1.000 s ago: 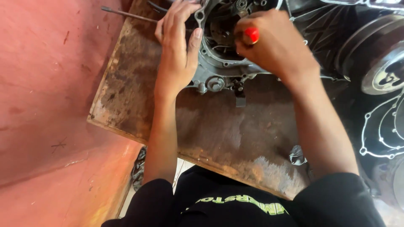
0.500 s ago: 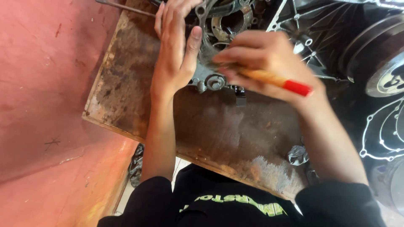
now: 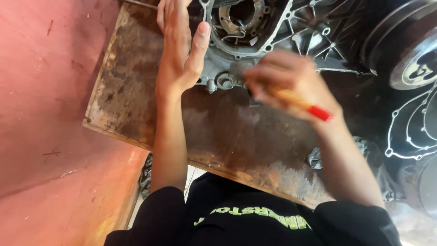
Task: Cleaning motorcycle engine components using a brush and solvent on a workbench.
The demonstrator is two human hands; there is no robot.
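view: head, single | looks: steeply down, from above the person's own chest | range: close | frame: rusty tabletop point(image 3: 136, 91) and engine casing point(image 3: 255, 27) beyond the fingers point(image 3: 175, 18)

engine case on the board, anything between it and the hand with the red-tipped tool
Nothing visible does. The right hand, blurred, holds the orange-handled, red-tipped tool right at the grey metal engine case. Whether the tool's tip touches is hidden. The left hand rests flat against the case's left edge.

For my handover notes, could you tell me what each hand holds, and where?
The right hand grips a tool with a red-tipped handle along that handle; the left hand holds nothing, resting flat against the engine casing.
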